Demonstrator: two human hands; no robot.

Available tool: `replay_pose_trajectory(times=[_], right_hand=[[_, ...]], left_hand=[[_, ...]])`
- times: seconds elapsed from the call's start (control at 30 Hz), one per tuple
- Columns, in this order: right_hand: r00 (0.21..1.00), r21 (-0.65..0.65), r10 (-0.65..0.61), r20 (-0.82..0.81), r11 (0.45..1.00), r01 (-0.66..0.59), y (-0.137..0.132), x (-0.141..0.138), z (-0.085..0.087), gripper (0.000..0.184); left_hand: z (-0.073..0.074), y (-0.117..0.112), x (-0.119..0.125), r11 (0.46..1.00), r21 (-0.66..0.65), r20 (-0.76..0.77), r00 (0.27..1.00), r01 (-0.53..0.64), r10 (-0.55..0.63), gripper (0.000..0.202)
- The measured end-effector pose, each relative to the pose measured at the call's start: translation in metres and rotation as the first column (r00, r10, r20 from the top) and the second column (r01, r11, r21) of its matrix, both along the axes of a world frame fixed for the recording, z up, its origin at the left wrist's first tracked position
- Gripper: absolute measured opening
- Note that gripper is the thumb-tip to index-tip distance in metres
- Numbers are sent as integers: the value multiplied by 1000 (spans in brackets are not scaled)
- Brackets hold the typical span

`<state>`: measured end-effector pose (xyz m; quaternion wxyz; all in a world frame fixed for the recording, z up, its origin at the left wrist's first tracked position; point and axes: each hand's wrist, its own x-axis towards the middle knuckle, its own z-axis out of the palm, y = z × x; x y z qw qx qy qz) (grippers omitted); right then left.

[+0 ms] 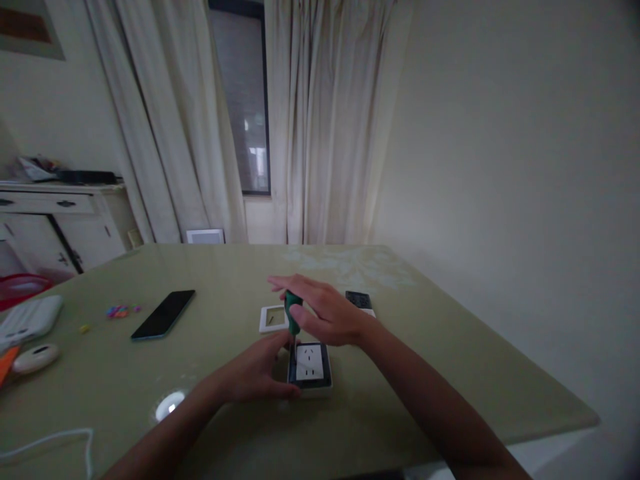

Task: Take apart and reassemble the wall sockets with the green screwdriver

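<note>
My right hand (333, 315) grips the green handle of a screwdriver (293, 310) between the thumb and fingers. The shaft points down at the left side of a wall socket (310, 363), which has a white centre with slots and a dark surround. Whether the tip sits in a screw is too small to tell. Around the socket's left side curls my left hand (257, 373), its thumb at the near edge and its fingers behind. A white square frame (265, 321) lies just beyond, with a small thin piece inside its opening.
Behind my right wrist is a black-and-white object (359, 300). Left on the green table (225, 273) lie a black phone (164, 315), small colourful bits (119, 311), a white round case (36, 359), a white power strip-like block (33, 320) and a white cable (55, 437).
</note>
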<state>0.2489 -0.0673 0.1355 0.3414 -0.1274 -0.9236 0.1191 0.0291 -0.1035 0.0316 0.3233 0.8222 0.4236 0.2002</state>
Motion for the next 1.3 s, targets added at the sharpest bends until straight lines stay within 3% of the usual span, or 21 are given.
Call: replay_pose_trajectory(times=[0.07,0.2,0.33,0.47,0.57,0.7,0.83,0.97,1.1,1.23,1.3], right_hand=[[1000,-17,2,17,1000,-2,0,0,1,49],[989,19,-140,37,990,140,-2,1,3,44],[999,-41,-38,36,998,39,-1,1,6,43],[980,6,-186,63,982,186,0,4,7,43],[992,-24,-84,99,996,86,-1,6,8,49],[975,-20,-198,95,979,201,-2,7,9,45],[994,-118,-18,111,992,31,-2,8,12,48],[977,-30,-179,112,983,184,-5,10,14,40],[989,-60,-21,143,998,29,-12,11,17,46],[971,-32,-202,130,978,207,-13,7,15,45],[978,-70,-162,128,983,172,-10,6,13,48]], left_hand=[[2,-1,1,1000,-6,-1,1000,-4,4,63],[2,-1,0,1000,17,0,1000,8,-8,66],[-1,0,-1,1000,10,-12,1000,-4,4,62],[-1,-1,-1,1000,9,-18,1000,-6,6,59],[1,-1,0,1000,4,-6,1000,3,-3,58],[2,-1,1,1000,16,-11,1000,6,-5,56],[-1,0,0,1000,18,-5,1000,11,-11,57],[-4,1,-2,1000,28,-14,1000,3,-3,61],[-3,0,-1,1000,23,-9,1000,5,-4,60],[-1,0,-1,1000,13,-18,1000,-4,5,59],[-2,0,-1,1000,11,-12,1000,1,-1,58]])
